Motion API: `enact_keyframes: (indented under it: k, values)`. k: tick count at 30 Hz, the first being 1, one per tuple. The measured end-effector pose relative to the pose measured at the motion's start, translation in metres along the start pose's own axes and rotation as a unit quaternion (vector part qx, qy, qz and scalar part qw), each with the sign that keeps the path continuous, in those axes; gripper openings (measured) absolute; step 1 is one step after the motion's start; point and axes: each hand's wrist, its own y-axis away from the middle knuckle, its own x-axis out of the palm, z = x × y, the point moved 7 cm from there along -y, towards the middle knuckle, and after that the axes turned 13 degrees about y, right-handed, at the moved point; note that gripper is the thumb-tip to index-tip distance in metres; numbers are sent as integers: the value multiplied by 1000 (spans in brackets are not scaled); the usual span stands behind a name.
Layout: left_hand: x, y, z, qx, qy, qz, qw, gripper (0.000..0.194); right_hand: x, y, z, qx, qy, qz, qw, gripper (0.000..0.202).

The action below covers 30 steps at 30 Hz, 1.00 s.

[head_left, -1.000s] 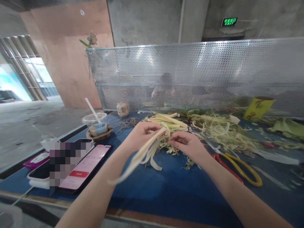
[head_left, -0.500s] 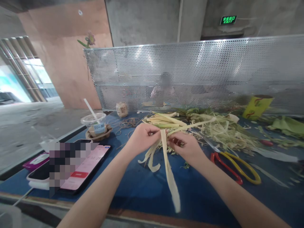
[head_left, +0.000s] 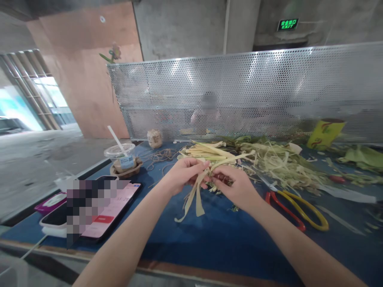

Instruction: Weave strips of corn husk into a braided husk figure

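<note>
Both my hands are close together above the middle of the blue table. My left hand [head_left: 188, 174] is closed on pale dried husk strips [head_left: 199, 201], whose loose ends hang down below it. My right hand [head_left: 230, 181] pinches the same husk piece where the strips meet. From between the hands another strip [head_left: 235, 158] sticks out to the upper right. My fingers hide the joint itself. Just behind lies a bundle of yellowish husk strips [head_left: 206, 149].
Scissors [head_left: 291, 203] with red and yellow handles lie right of my hands. A heap of husks [head_left: 278, 163] spreads behind them, near a yellow roll [head_left: 324, 135]. At left are phones [head_left: 115, 211] and a lidded cup [head_left: 124, 157]. A perforated metal screen [head_left: 185, 79] borders the back.
The long strip that hung down in front has swung up and left into my left hand. My left fingers have shifted over the joint; my right hand has barely moved.
</note>
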Motion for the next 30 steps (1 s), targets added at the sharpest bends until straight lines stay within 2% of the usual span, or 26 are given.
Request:
enact_keyframes:
  k: [4,11,19,24,27,30]
  values:
    - [-1,3,-8,39,-71,39,996,25,-2,0,3,-15,-3,7,1000,7]
    - [-1,8,-27,143,-159,42,976,21,-4,0,2,-36,1,-10,999,6]
    - [-1,6,-23,132,-166,74,975,19,-6,0,-3,-25,4,-26,999,7]
    - [5,11,-32,200,-171,105,959,16,-8,-1,-6,-8,-48,-32,998,7]
    - [12,14,-31,196,-186,140,952,17,-8,-2,-3,-24,-32,-24,999,9]
    - [17,15,-28,178,-168,184,952,28,-9,0,2,-49,2,-19,999,9]
